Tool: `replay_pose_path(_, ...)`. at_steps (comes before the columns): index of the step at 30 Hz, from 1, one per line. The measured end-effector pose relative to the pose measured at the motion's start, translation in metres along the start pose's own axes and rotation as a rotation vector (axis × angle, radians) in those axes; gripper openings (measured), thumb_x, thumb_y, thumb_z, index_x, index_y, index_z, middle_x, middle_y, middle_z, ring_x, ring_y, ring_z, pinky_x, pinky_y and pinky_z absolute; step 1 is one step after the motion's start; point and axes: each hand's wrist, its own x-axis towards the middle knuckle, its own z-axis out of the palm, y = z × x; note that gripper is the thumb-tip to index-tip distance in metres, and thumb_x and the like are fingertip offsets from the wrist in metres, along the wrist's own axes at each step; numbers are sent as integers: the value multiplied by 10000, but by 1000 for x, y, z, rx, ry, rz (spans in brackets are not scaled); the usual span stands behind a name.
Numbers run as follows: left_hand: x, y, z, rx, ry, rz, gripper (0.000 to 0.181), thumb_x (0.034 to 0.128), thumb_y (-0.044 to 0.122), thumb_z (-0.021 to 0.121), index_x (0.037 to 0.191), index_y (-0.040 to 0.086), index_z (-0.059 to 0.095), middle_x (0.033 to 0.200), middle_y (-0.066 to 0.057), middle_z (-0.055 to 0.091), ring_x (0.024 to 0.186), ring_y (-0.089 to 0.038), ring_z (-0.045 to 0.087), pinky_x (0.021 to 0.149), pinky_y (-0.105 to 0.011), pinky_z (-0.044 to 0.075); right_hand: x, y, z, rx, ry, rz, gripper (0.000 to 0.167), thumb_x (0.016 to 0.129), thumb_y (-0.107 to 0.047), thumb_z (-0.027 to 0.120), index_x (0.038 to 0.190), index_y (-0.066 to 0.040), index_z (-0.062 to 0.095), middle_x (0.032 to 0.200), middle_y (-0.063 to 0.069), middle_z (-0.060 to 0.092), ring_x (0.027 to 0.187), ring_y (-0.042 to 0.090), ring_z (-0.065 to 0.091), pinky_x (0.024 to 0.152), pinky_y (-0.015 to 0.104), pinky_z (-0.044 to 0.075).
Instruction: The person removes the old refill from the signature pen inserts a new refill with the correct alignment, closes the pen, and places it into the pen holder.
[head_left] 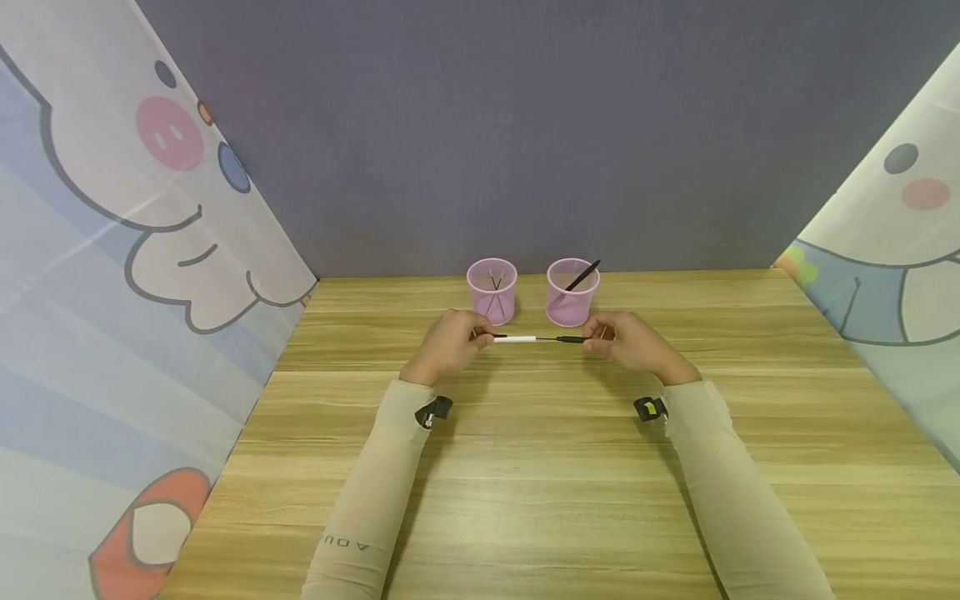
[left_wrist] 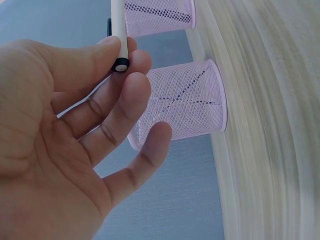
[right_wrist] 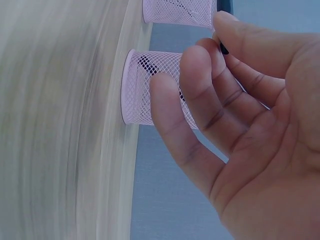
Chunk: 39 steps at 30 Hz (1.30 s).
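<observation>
White pen barrel (head_left: 516,339) lies crosswise in your left hand (head_left: 456,340), raised above the table (head_left: 525,467) in front of the two pink cups. Your left thumb and fingertips pinch it near its black end (left_wrist: 120,65); the remaining fingers are loosely bent. Your right hand (head_left: 626,340) pinches the black pen part (head_left: 572,339) between thumb and finger. A thin rod (head_left: 546,338) bridges the gap between barrel and black part; how far it enters the barrel cannot be told.

For good control:
1. Hold both parts on one straight line; a tilt would likely bend the rod or make it bind at the barrel's mouth.
2. Steady the barrel and move only the black part, along the shared axis.
3. Pinch lightly, with even pressure; a hard squeeze may make the slim parts slip or roll.
4. Mind your knuckles: the left cup (head_left: 480,304) and right cup (head_left: 567,315) stand just beyond.
</observation>
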Motion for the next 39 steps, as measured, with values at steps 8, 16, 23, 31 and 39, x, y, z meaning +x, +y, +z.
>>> replay_pose_path(8,-2,1,-3,-3,-3,-11,92,960,151,712,994,106,786,880,-18,748,788,-142,662,742,-312,552,-1,0,0,-5,4,-3,50,934,-35,712,962,-54,675,810,68,647,734,176,566,618,257,473)
replay_pose_path(16,-2,1,-3,3,-6,-18,105,964,147,709,1011,96,787,886,-26,748,790,-148,661,736,-314,550,-2,-1,-2,-15,12,9,43,937,-38,709,969,-50,683,826,81,652,760,199,563,630,255,467)
replay_pose_path(23,-1,0,-3,-4,-2,-19,111,961,137,711,1024,90,790,895,-33,750,791,-149,663,738,-313,552,-3,-2,-2,-22,14,10,42,939,-41,708,973,-45,683,823,77,648,757,206,560,623,253,459)
replay_pose_path(31,-2,0,-5,-8,-6,-16,121,964,134,708,1037,79,788,898,-38,752,800,-156,666,757,-327,555,-2,0,-2,-25,24,13,46,936,-35,708,976,-37,687,834,79,652,768,209,561,640,265,466)
replay_pose_path(39,-1,-3,-5,-12,0,-15,110,965,136,704,1014,82,786,884,-26,752,791,-152,666,751,-326,552,-3,0,-3,-21,14,19,63,943,-37,703,996,-12,682,834,92,656,758,187,558,633,259,467)
